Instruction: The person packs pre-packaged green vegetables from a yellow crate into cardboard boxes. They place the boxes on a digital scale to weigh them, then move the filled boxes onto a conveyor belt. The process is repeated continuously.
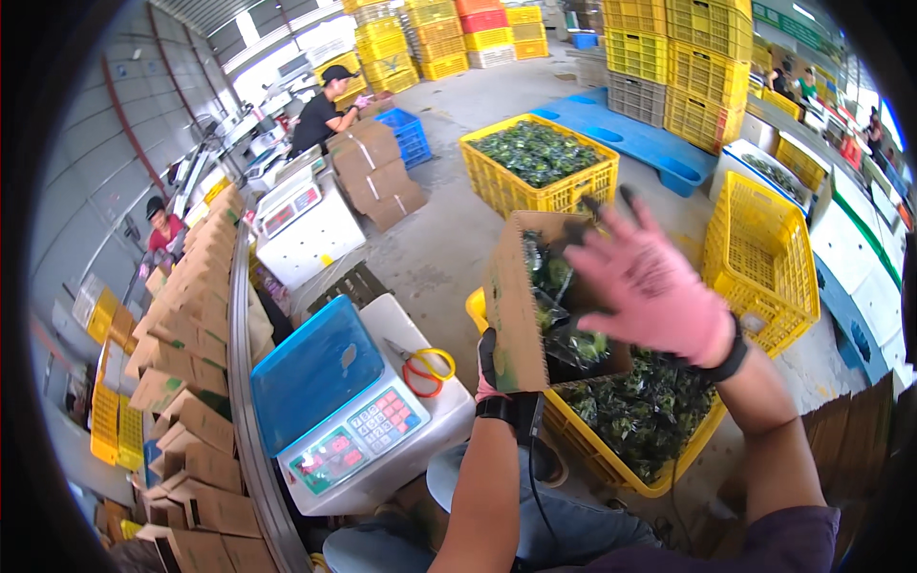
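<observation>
My left hand (489, 365), in a pink glove with dark fingertips, grips the near left edge of a cardboard box (514, 310). The box is tilted over a yellow crate (585, 456) full of dark green leafy produce in clear plastic bags (659, 406). More of these bagged greens (552, 277) lie inside the box. My right hand (654, 286), gloved the same way, is raised over the box's right side with fingers spread and nothing in it. It hides part of the box's opening.
A blue-topped scale (320, 368) and scissors (420, 371) sit at left, beside a row of cardboard boxes (196, 382). Ahead stands another filled yellow crate (535, 196); at right, a yellow crate (764, 253) and stacked crates (707, 76). A person (325, 115) works farther back.
</observation>
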Demonstrator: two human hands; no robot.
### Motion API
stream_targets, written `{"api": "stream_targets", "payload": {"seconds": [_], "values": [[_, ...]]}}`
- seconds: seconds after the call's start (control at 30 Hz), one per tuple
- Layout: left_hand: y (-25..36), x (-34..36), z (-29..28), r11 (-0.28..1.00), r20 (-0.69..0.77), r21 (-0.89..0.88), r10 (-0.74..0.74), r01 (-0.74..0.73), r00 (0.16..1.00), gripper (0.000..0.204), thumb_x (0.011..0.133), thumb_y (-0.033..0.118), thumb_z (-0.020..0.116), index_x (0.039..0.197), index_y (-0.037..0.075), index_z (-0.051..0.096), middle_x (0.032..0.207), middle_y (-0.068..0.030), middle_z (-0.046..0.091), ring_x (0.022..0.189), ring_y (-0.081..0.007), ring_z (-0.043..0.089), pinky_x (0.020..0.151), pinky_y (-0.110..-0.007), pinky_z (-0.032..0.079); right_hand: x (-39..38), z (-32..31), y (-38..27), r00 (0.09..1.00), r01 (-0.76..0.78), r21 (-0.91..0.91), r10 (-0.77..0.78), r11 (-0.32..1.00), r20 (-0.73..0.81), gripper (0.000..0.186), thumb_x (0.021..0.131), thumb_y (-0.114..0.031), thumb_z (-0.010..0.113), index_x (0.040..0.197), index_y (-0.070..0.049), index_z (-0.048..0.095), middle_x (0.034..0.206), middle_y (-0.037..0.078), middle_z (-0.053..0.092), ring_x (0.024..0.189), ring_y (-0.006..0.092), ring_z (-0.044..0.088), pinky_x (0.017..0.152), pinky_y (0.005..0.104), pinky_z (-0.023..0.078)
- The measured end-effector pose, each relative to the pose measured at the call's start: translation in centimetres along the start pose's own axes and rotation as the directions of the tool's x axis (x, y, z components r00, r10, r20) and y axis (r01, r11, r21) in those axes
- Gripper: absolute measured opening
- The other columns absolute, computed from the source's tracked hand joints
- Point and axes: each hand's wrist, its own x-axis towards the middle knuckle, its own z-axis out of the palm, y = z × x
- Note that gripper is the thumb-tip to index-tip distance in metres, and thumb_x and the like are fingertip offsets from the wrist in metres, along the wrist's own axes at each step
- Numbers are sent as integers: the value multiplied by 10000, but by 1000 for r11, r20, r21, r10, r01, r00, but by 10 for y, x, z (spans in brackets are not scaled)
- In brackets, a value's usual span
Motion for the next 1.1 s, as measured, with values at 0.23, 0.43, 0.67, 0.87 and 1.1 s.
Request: {"api": "stream_targets", "payload": {"seconds": [0.23, 0.43, 0.67, 0.87, 1.1], "values": [[22, -7, 2, 991, 31, -80, 111, -108, 993, 508, 857, 355, 576, 1273, 78, 485, 1164, -108, 597, 968, -240, 626, 792, -359, 545, 43, 35, -13, 983, 182, 143, -180, 973, -28, 545, 829, -418, 553, 1207, -27, 515, 1214, 194, 520, 1183, 360, 455, 1059, 529, 253], [52, -22, 23, 966, 136, -27, 258, -257, 957, 475, 875, 365, 557, 1246, 71, 515, 1150, -126, 603, 987, -261, 615, 877, -399, 504, 51, -56, -45, 965, 210, 188, -172, 959, -199, 556, 646, -221, 748, 1146, -67, 562, 1170, 170, 535, 1130, 409, 464, 1067, 518, 272], [116, -95, 49, 978, 235, -133, 192, -164, 953, 465, 883, 346, 554, 1237, 47, 516, 1151, -125, 606, 988, -267, 615, 919, -418, 477, 84, -71, -110, 898, 432, 136, -412, 892, -153, 590, 483, -196, 789, 1023, -49, 603, 997, 134, 552, 1106, 368, 481, 1086, 558, 236], [175, -181, 63, 851, 291, 68, 482, -520, 826, 446, 870, 309, 590, 1219, 42, 520, 1099, -101, 630, 936, -218, 632, 826, -355, 519, 124, -41, -184, 811, 581, 404, -545, 707, -213, 476, 645, -122, 694, 1084, -6, 553, 1088, 163, 546, 1059, 359, 488, 946, 458, 392], [194, -264, 43, 790, 245, -117, 610, -602, 754, 537, 874, 349, 577, 1307, 58, 449, 1242, -128, 554, 1087, -266, 569, 934, -409, 453, 153, -70, -231, 669, 744, 312, -655, 591, -352, 696, 589, -184, 748, 1216, -32, 488, 1263, 209, 445, 1240, 434, 347, 1061, 497, 278]]}}
